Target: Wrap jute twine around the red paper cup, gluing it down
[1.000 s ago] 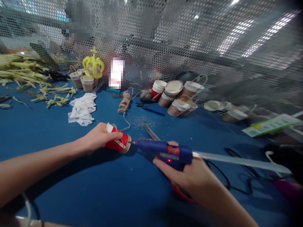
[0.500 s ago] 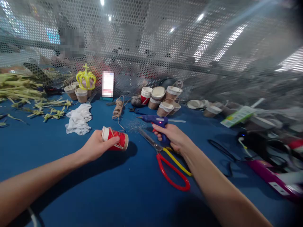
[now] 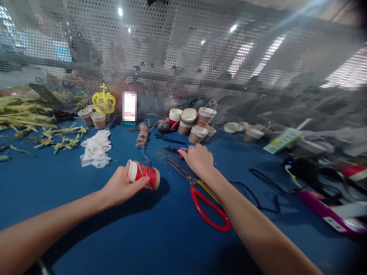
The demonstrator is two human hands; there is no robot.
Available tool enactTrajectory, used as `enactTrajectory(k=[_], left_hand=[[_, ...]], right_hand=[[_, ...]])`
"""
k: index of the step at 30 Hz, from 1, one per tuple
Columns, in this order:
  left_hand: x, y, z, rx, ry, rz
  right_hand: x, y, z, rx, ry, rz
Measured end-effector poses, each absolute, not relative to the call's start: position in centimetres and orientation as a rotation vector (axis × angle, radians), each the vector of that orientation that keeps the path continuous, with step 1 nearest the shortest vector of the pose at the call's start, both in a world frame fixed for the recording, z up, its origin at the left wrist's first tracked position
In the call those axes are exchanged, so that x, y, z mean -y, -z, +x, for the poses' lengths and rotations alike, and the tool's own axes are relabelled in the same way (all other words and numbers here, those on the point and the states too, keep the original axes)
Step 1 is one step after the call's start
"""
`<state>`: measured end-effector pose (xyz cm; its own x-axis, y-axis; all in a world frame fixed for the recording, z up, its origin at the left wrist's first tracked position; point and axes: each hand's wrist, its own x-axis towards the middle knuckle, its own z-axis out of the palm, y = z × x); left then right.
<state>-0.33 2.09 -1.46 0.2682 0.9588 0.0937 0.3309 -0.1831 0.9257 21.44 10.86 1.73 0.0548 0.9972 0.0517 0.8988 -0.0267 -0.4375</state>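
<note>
My left hand [image 3: 119, 186] is wrapped round a red and white paper cup [image 3: 147, 176], tipped on its side above the blue table. Twine goes round the cup, and a strand trails from it to a bundle of twine [image 3: 142, 135] further back. My right hand [image 3: 199, 158] is closed over a blue hot glue gun [image 3: 173, 149], which now lies low at the table; the hand hides most of its body and handle. Beneath my right wrist lie scissors [image 3: 187, 177] with one red and one yellow handle, blades pointing to the upper left.
Twine-wrapped cups [image 3: 197, 132] and a grey ball of string stand at the back. Crumpled white cloth [image 3: 96, 149], a yellow crown [image 3: 104, 102] and dried husks [image 3: 23, 110] are on the left. A purple power strip [image 3: 322, 212] and black cable [image 3: 255, 202] lie on the right.
My right hand has lowered the glue gun to the table and turned palm down over it. The left hand still holds the cup, slightly lower in view.
</note>
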Motion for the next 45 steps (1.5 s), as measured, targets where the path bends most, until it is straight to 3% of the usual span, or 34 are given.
enactTrajectory(k=[4,6,9,16,27,45], left_hand=[[-1.8,1.5,-0.4,-1.17,-0.919,1.939],[-1.7,1.3,-0.5,-1.108,-0.895,2.084],[-1.5,0.9,-0.5,-1.027,-0.84,2.21],[-1.1,1.0,-0.5,-1.027,-0.819,2.173],[-1.3,0.1,0.0,-1.004,-0.802,1.231],[-1.4,0.2,-0.1,-1.081,-0.727,1.207]], right_hand=[[-7.2,-3.7,18.0,2.23,-0.546,-1.646],[-5.5,-4.1,16.5,2.41,-0.766,-1.281],[-3.7,-4.2,15.0,2.351,-0.738,-1.101],[-2.3,-4.0,14.9,2.224,-0.676,-1.198],[-2.2,-3.9,17.9,1.773,-0.938,-1.035],[-1.9,-3.1,17.9,1.658,-0.961,-1.075]])
